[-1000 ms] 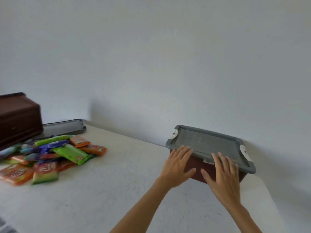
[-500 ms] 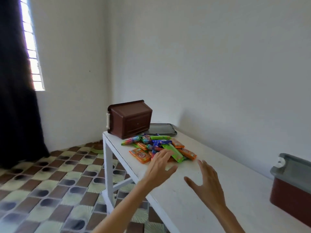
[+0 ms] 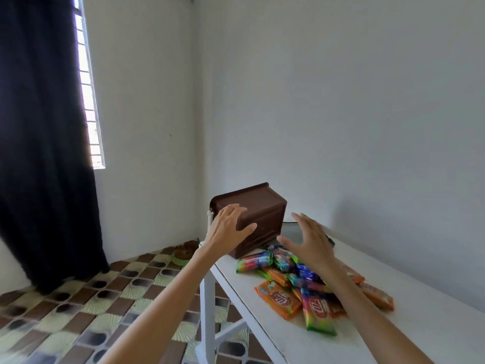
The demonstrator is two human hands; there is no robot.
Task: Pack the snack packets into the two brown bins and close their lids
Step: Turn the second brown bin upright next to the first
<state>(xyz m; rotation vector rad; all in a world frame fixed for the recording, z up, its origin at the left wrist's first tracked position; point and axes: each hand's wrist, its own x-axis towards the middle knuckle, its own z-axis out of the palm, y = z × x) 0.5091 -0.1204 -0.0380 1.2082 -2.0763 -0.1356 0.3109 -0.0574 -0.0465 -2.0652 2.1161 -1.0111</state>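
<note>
Hovering right grip (image 3: 312,243): my fingers apart, above snack packets (image 3: 283,298).
Left grip (image 3: 225,232): spread, at brown bin (image 3: 265,206), eleven o'clock.

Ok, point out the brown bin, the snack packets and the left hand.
brown bin (image 3: 265,204), head view, upper brown face.
snack packets (image 3: 279,298), head view, orange packet at the pile's front.
left hand (image 3: 225,231), head view, its back.

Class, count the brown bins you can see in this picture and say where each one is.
1. The brown bin sits at the table's far end, behind the snack packets, the left hand at its near face. Another may lie outside the view.
</note>
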